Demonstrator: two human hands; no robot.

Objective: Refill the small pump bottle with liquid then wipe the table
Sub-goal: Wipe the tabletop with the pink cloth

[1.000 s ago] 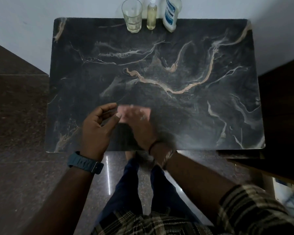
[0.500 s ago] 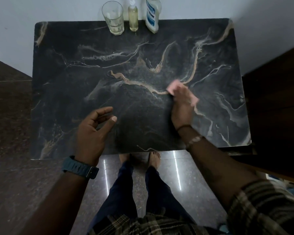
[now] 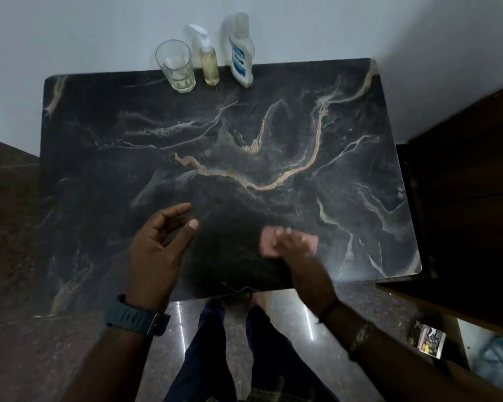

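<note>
A pink cloth [image 3: 267,242] lies flat on the dark marble table [image 3: 105,146] near its front edge, with my right hand [image 3: 295,248] pressed on top of it, blurred by motion. To its left, my left hand [image 3: 160,245] hovers over the table with fingers apart and nothing in it. The small pump bottle [image 3: 208,60] with yellowish liquid stands upright at the back edge. A clear glass [image 3: 175,66] is on its left and a larger white-labelled bottle [image 3: 240,50] on its right.
A pale wall runs behind the table. Dark wooden furniture [image 3: 462,198] stands against the table's right side. My legs and bare feet [image 3: 233,338] are on the glossy floor below the front edge. A small printed packet [image 3: 429,340] lies at lower right.
My right hand has slid the pink cloth from the middle right of the table back toward the front edge. My left hand has stayed roughly in place.
</note>
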